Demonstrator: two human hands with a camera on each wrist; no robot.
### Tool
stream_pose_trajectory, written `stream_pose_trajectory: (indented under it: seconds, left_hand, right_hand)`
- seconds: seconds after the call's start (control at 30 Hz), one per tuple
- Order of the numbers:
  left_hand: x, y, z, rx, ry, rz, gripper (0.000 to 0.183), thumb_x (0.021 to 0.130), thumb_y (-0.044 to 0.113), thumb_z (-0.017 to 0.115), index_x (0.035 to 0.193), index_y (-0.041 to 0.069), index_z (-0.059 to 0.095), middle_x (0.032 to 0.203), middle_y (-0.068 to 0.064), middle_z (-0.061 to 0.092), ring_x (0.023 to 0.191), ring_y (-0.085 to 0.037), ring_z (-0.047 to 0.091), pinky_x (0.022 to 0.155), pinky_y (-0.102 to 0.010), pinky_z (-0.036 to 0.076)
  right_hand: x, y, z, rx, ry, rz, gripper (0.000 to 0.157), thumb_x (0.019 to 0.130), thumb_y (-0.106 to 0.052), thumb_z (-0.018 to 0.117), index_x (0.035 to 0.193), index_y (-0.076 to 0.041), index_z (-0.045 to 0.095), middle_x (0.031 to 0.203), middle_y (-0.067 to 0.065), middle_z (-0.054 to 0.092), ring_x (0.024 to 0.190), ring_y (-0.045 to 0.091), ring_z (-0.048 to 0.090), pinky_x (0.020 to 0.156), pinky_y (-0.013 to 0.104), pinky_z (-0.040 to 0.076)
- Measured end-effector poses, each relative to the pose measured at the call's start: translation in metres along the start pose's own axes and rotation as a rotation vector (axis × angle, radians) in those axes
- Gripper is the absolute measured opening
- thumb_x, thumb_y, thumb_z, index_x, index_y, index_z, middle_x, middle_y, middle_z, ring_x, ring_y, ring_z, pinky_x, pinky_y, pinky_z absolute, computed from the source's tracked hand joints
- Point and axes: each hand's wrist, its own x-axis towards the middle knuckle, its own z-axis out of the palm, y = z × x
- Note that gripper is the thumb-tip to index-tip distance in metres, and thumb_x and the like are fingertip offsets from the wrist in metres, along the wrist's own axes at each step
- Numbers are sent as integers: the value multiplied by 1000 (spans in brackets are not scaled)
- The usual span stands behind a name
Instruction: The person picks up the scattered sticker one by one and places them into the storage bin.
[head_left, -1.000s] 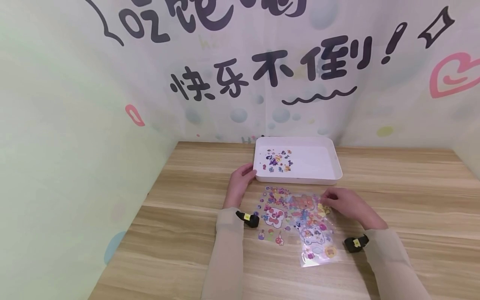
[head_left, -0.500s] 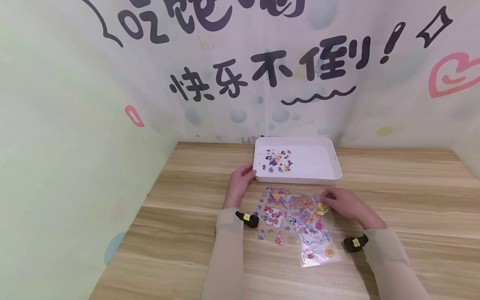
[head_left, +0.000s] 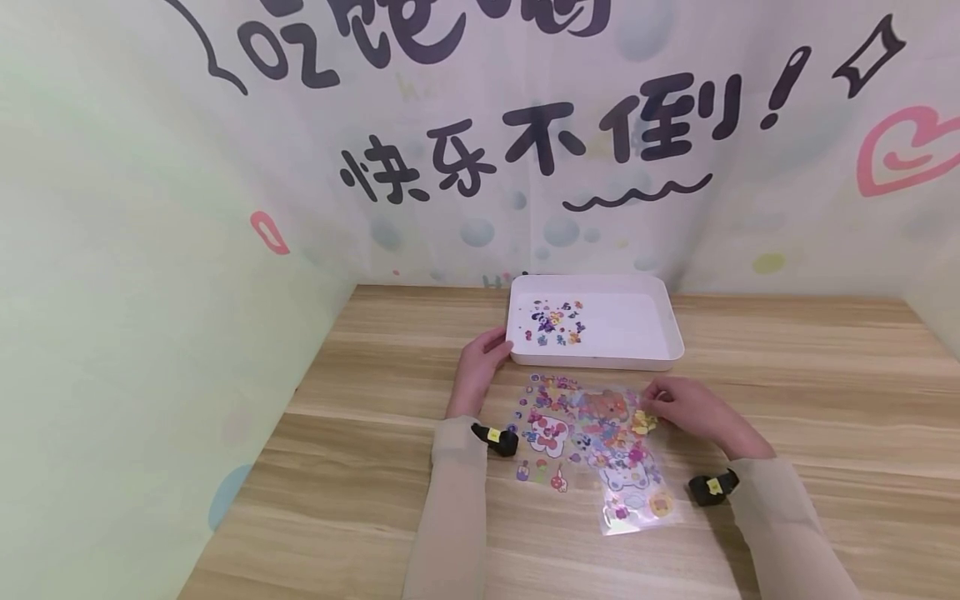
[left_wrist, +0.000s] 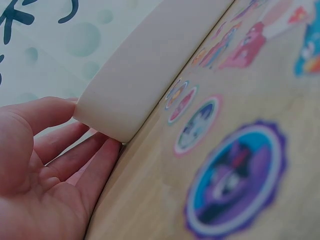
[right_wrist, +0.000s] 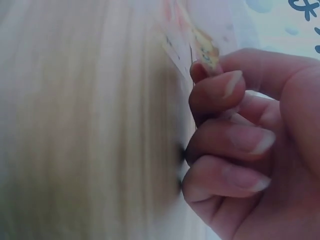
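Note:
My left hand (head_left: 480, 367) holds the near left corner of a shallow white tray (head_left: 630, 362), thumb at the rim and the other fingers against the side wall (left_wrist: 125, 75). Several small colourful stickers (head_left: 551, 323) lie in the left half of the tray. In front of it, clear sticker sheets (head_left: 543, 475) with cartoon figures overlap on the table. With thumb and forefinger, my right hand (head_left: 686, 404) pinches the upper right edge of one sheet. A yellow print (right_wrist: 205, 45) shows right at those fingertips, and the other fingers are curled under.
The wooden table (head_left: 825, 383) runs back to a white printed cloth (head_left: 465, 225) close behind the tray. A pale curtain (head_left: 150, 292) borders the left side. Black wrist cameras (head_left: 501, 440) sit on both sleeves.
The pinched sheet bends slightly, its pink and yellow prints shifting a little left over the sheet beneath. Both hands and the tray stay nearly where they were.

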Motion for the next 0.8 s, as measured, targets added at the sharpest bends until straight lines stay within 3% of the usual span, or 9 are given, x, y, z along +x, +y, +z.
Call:
stream_pose_trajectory:
  seconds: [0.43,0.8]
  left_hand:
    - [1,-1,0,-21,-9,2,38,86,26,59,123,19,53,118,5,55,105,-7,52,86,-21,46]
    - [1,1,1,-30,-9,-5,38,87,23,58,124,18,53,119,5,55,105,-8,52,86,-21,46]
  right_hand:
    - [-1,4,-3,135,-30,24,21,88,-28,56,94,-8,59,75,5,53,68,20,48,57,29,43]
    - [-4,7,-6,203,-28,29,27,86,-35,57,96,-10,61,87,7,57,73,22,50,59,30,46]
